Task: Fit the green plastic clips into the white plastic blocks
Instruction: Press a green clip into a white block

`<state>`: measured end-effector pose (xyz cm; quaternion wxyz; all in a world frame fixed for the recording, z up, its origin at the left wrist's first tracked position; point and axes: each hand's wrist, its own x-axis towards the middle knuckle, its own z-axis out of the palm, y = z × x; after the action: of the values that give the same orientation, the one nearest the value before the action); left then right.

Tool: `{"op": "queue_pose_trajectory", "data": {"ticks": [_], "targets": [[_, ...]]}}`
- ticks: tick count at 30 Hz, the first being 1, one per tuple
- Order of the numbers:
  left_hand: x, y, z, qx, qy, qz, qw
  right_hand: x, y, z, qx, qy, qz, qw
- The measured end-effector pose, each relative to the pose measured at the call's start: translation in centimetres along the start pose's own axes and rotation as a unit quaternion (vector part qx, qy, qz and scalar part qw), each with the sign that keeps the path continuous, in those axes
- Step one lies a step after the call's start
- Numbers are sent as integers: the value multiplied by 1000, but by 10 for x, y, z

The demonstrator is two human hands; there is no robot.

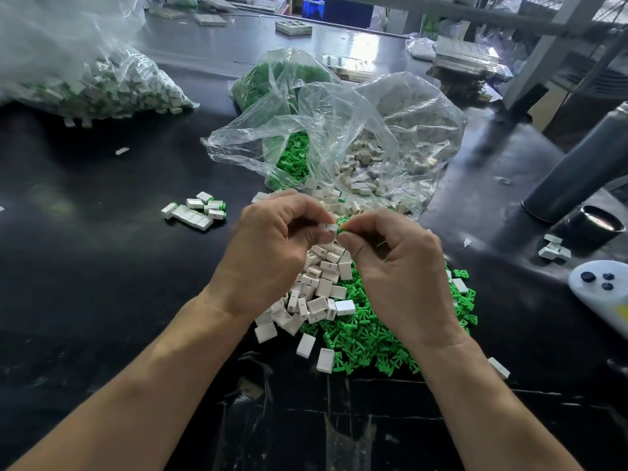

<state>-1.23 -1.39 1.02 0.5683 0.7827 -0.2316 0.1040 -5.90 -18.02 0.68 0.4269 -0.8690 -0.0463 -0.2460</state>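
White plastic, in the form of one small block (328, 227), is pinched between the thumb and curled fingers of the left hand (272, 239), raised above the middle of a black table (102, 300). Against the block's right end a green clip (341, 225) is held, pinched by the thumb and forefinger of the right hand (397, 266); only a sliver of the clip is seen between the fingertips, so how far it sits in the block cannot be told. Both hands are brought together, fingertips almost touching.

Directly beneath the hands a loose heap of white blocks (316, 287) is spread, and just beside it, to the right and nearer the viewer, a heap of green clips (370, 338) is piled, the two heaps touching and partly mixed. Behind the hands an open clear plastic bag (339, 137) is slumped, with more green clips on its left side and more white blocks on its right, spilling toward the heaps.

To the left, apart from the heaps, a small cluster of finished blocks with green ends (197, 210) is laid. At far left a large clear bag of such pieces (112, 83) is seen. At the right edge a dark cylinder (577, 164), a black cup (596, 224) and a white controller with dark buttons (601, 290) are placed.
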Motion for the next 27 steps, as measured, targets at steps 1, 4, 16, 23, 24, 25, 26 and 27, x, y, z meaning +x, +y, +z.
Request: {"op": "queue_pose_trajectory", "data": {"ticks": [1,4,16,23,24,25,26,27], "targets": [[0,0,0,4,-1,3,1000,0,-1,0,-2,2,-1,1000],[0,0,-1,17,-3,12,1000,-1,-3,0,-18,6,-6,1000],[0,1,1,72,-11,49,996,-2,-8,-1,-70,4,-33,997],[2,-1,6,1,-1,5,1000,1,0,1,67,21,43,997],[2,-1,7,-15,-1,-7,1000,2,1,0,92,25,52,994],[2,-1,7,-25,-4,-16,1000,2,1,0,114,27,58,991],[2,-2,7,-33,-7,-21,999,2,1,0,131,27,63,989],[1,-2,7,-42,-9,-26,999,2,1,0,143,24,69,987]]}}
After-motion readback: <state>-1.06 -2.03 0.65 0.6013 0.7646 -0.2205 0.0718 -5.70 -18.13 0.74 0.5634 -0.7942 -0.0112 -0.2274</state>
